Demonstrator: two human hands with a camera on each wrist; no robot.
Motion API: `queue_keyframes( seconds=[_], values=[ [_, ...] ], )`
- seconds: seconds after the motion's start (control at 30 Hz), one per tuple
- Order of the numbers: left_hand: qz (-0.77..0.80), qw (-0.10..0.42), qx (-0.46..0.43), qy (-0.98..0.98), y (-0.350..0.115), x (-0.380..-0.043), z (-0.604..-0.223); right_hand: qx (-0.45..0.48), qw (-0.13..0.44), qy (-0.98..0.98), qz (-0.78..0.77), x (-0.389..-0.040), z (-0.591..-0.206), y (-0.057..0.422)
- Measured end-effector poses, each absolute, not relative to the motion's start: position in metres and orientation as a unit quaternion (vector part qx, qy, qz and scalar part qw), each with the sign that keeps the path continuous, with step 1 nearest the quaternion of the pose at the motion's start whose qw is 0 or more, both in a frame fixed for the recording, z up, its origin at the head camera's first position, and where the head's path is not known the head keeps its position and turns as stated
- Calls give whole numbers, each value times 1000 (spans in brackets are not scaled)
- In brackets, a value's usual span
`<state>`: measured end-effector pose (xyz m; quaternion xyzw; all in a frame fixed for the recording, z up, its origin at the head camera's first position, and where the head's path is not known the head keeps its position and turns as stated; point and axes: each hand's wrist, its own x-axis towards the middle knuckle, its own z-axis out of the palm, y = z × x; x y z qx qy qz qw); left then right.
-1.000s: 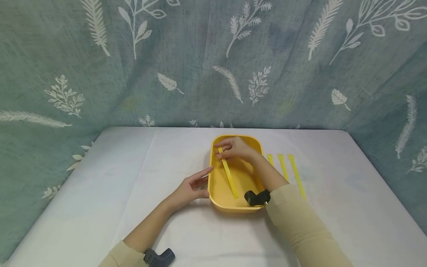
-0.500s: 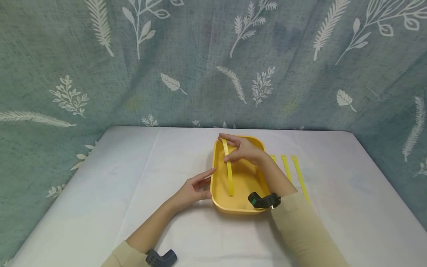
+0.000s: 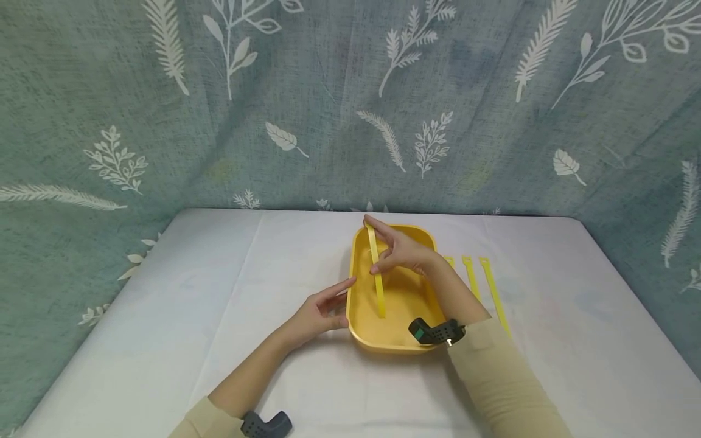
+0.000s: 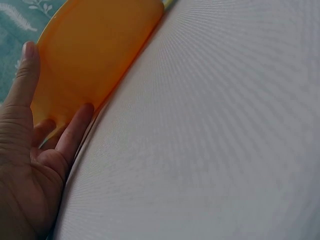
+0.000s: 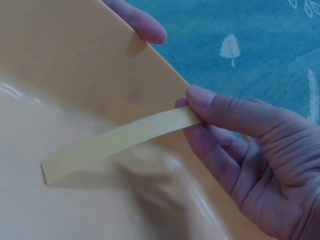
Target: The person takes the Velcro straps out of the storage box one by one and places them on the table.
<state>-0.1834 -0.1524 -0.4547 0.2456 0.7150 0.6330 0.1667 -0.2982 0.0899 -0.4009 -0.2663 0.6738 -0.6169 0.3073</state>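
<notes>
Between thumb and fingers, my right hand [image 3: 404, 248] pinches a yellow cable strap [image 3: 380, 293] above the yellow plastic tub [image 3: 391, 348]. The strap's lower part slants down into the tub; the right wrist view shows this strap [image 5: 115, 140] flat and slightly bowed, its free end close over the tub floor. At the tub's left side, my left hand [image 3: 311, 313] rests with extended fingers against the outer wall. In the left wrist view its thumb [image 4: 25, 75] lies at the rim and its fingertips touch the orange-looking wall of the tub [image 4: 100, 50].
Several yellow straps with slotted ends, such as the outermost strap [image 3: 495, 295], lie side by side right of the tub, partly behind my right forearm. A white cloth [image 3: 137, 340] covers the table. A leaf-patterned green curtain [image 3: 328, 91] hangs behind.
My right hand has shifted slightly up toward the tub's far rim, and the held strap has swung closer to vertical in the head view. The left hand has stayed at the tub's side.
</notes>
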Motion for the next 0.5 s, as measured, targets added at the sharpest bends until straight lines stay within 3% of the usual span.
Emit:
queue_keyframes(
  seconds=[0.5],
  values=[
    [641,165,243,709,-152,-183,-456,-259,296,659,-641,-301,-399,93]
  ],
)
